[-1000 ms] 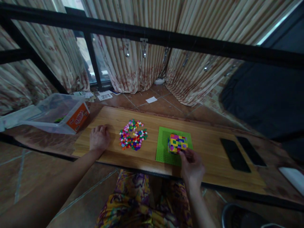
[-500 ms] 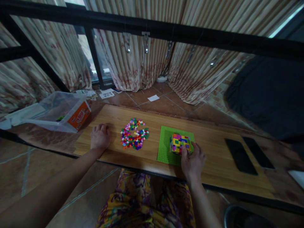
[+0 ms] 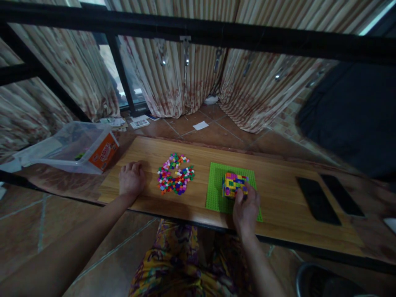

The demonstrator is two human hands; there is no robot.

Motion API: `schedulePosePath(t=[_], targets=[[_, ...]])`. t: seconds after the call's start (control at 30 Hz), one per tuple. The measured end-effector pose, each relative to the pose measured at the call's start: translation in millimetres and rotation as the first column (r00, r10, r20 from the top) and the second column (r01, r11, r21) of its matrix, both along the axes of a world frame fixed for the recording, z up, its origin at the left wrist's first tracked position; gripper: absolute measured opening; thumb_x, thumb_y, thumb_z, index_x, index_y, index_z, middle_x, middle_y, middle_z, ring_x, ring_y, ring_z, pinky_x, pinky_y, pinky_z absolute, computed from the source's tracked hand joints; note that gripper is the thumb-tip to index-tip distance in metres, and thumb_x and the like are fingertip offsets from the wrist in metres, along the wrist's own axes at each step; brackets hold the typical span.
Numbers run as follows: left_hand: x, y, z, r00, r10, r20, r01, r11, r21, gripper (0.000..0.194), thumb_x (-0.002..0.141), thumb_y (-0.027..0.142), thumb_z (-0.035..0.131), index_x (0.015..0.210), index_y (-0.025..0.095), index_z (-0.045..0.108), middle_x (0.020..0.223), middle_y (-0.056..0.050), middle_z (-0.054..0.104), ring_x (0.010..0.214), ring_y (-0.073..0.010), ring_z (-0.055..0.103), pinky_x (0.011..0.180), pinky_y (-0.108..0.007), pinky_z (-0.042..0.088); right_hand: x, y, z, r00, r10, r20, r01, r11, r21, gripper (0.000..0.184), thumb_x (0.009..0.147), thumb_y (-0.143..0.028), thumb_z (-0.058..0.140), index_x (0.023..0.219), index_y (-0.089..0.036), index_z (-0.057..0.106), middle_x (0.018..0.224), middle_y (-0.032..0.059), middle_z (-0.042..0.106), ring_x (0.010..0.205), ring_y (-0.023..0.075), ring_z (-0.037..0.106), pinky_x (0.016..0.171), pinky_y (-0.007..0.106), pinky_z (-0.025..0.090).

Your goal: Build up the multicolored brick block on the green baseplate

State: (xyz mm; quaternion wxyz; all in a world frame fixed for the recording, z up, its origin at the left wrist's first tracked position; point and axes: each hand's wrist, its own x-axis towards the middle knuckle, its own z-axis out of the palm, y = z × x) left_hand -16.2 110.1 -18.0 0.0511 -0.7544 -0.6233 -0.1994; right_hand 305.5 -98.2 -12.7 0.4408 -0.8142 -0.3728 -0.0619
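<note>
Our right hand touches one multicoloured block build on one green baseplate; whether its grip is closed, we cannot tell. Our left hand rests, fingers curled, left of one pile of bricks, too many to count. Two dark slabs lie right on the wooden table; striped curtains hang beyond.

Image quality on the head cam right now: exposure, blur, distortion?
Head view: dim overall, brightest at the window gap; soft sheen on the wooden board; small bricks soft, studs hard to resolve; wide-angle stretch toward the edges, worst on the left forearm.
</note>
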Motion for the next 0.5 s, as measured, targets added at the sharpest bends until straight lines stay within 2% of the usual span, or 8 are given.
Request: schedulePosePath(t=[0.23,0.37,0.5], targets=[[1,0,0.8,1.000,-0.002,0.024,0.002,1.000,-0.021,0.042,0.088,0.028,0.036,0.113,0.010,0.065,0.116,-0.018,0.063,0.105,-0.0332,0.055,0.091,-0.047,0.043,6,-5,3.5,0.999,0.040,-0.012,-0.040,0.999,-0.008,0.054,0.095,-0.047,0.033,0.125,-0.009,0.056,0.120,0.0207,0.060,0.113,0.0301,0.054,0.098,0.050,0.039],[2,-1,2.9,0.999,-0.002,0.038,0.003,0.999,-0.037,0.042,0.089,0.026,0.036,0.114,0.010,0.064,0.116,-0.018,0.063,0.107,-0.0334,0.054,0.092,-0.047,0.043,3,-22,22.8,1.000,0.002,-0.026,-0.001,0.998,0.066,0.055,0.096,-0.049,0.032,0.124,-0.009,0.057,0.118,0.0203,0.062,0.113,0.0300,0.055,0.097,0.049,0.040],[4,-4,4.5,0.999,0.010,0.036,-0.008,0.999,-0.044,0.039,0.088,0.025,0.037,0.114,0.011,0.064,0.115,-0.017,0.064,0.107,-0.0330,0.054,0.091,-0.046,0.043,-23,-34,44.2,0.996,0.059,-0.074,-0.050,0.992,0.116,0.041,0.095,-0.045,0.042,0.115,-0.016,0.064,0.112,0.0140,0.067,0.107,0.0267,0.060,0.093,0.042,0.045]])
